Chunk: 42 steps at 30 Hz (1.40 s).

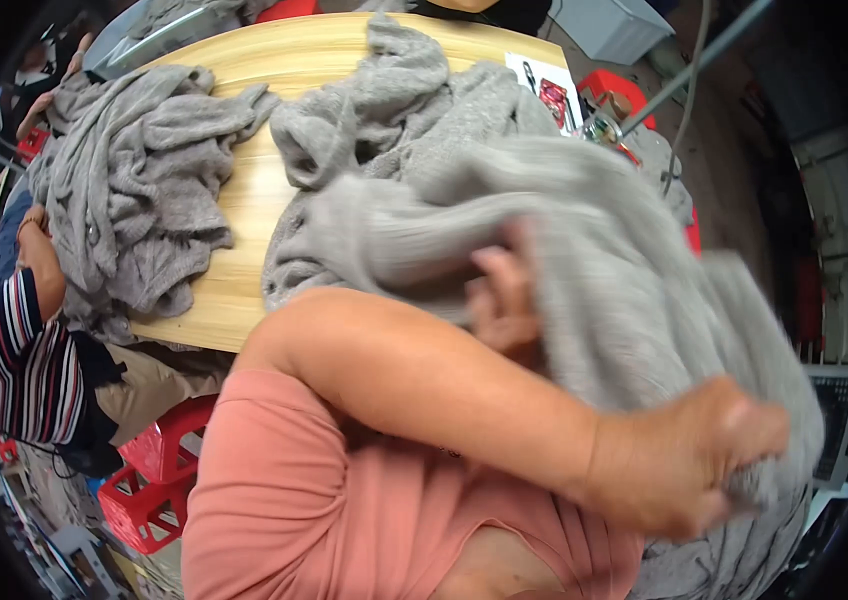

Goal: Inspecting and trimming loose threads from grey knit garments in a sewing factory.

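My left arm reaches across my body, and my left hand [679, 460] is closed on a bunched edge of a grey knit garment [604, 260] at the right. Beyond the left forearm is my right hand [506, 300], partly hidden and blurred, its fingers curled against the same garment. The knit is smeared by motion. It drapes from the table over my right side and hangs down past the left hand. More grey knitwear [394, 100] lies heaped on the table just beyond it.
A pale wood-grain table [244, 190] bears another grey knit pile [134, 190] at the left, by a person in a striped shirt [19, 350]. White paper [544, 85] with small items lies at the far right corner. Red stools [149, 500] stand lower left; a metal pole [699, 65] slants upper right.
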Tool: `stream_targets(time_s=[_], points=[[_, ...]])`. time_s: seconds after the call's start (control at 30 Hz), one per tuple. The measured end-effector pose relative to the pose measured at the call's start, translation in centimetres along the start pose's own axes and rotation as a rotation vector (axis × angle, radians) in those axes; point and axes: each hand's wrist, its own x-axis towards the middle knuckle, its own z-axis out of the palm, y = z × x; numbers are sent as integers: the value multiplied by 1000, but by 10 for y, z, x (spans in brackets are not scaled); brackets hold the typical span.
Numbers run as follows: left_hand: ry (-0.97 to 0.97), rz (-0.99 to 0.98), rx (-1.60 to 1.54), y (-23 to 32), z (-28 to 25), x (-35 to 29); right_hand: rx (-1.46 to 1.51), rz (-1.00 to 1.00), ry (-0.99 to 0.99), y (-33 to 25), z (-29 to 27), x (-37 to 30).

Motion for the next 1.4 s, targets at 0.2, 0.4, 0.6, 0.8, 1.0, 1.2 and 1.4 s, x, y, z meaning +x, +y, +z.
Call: stream_targets(time_s=[0.2, 0.4, 0.6, 0.8, 1.0, 1.2, 1.4], points=[[-60, -156, -150, 42, -58, -26, 10, 532, 350, 61, -55, -21], [729, -312, -361, 82, -146, -105, 672, 341, -234, 78, -61, -50], [1447, -397, 34, 102, -205, -246, 1358, 13, -792, 95, -48, -46], [1403, -853, 632, 68, -191, -352, 493, -36, -312, 66, 37, 20], [1607, -975, 680, 78, -199, -360, 739, 160, -1099, 86, 110, -38], [648, -1364, 1694, 74, -229, -361, 714, 309, -991, 71, 96, -39], [459, -1345, 1371, 7, -293, -201, 700, 95, -826, 54, 97, -25]])
